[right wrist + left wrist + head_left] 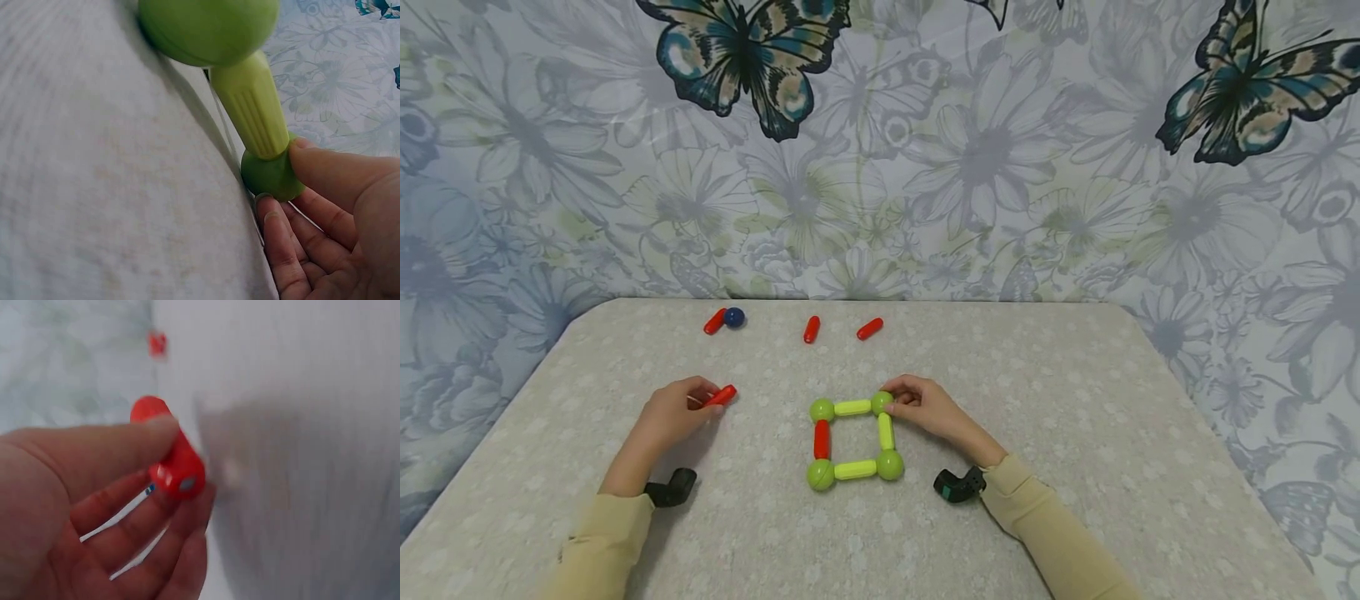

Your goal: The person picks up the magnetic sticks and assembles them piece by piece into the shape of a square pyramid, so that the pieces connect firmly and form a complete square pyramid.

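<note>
My left hand [679,410] pinches a red rod [722,396] between thumb and fingers, to the left of a square frame. In the left wrist view a silvery tip shows on the end of this red rod [181,459]. The frame lies on the table with a green ball at each corner. Three of its sides are yellow-green rods [855,470]; its left side is a red rod [822,439]. My right hand [929,408] grips the far right green ball [882,402], thumb and fingers around it, as the right wrist view also shows.
Along the table's far edge lie a red rod [714,322] against a dark blue ball [734,317], then two more separate red rods, one mid-left [812,329] and one further right [870,328]. Patterned cloth [880,208] with butterflies rises behind the table [1037,358].
</note>
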Demonstrator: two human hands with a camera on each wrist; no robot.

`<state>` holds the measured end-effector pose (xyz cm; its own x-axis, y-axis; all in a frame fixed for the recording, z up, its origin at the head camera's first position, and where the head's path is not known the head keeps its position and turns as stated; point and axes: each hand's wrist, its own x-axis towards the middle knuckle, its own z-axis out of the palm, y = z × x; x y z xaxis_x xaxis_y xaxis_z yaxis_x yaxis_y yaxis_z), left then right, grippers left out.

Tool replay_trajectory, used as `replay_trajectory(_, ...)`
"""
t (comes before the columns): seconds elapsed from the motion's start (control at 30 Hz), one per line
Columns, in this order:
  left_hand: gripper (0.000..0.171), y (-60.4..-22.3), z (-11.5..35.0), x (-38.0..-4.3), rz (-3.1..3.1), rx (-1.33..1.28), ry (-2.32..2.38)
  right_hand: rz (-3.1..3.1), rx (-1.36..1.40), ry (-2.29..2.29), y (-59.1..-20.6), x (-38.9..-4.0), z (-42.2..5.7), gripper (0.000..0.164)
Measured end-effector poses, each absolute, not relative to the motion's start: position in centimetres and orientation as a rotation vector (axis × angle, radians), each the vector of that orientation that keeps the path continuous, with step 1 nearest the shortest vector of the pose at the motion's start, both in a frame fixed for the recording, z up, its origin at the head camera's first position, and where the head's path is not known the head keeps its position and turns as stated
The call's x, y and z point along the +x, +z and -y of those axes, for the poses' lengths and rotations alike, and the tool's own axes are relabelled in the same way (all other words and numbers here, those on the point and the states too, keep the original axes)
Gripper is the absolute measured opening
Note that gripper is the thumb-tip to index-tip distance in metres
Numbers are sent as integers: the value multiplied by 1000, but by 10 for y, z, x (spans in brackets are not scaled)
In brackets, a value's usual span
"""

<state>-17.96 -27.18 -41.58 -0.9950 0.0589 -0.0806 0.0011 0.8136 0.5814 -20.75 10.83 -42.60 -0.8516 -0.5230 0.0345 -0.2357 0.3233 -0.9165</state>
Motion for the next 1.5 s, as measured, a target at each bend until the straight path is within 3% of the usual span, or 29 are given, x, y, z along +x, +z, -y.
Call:
replay_trajectory(0.23,36,-417,228,-159,-2589,265,1355,-2334,-675,-1540,-424,-207,-108,28)
replay_trajectory(0.5,44,-420,191,-141,-2169,261,1699,-2340,-687,-1538,-441,-215,-110,28)
replay_trajectory(0.63,39,-426,180,-138,-2102,356,1760,-2353,-682,-1546,-462,-226,-112,28)
replay_trajectory(1.5,31,-437,162,-133,-2203,518,1779,-2345,-696,-1536,-460,-225,-111,29)
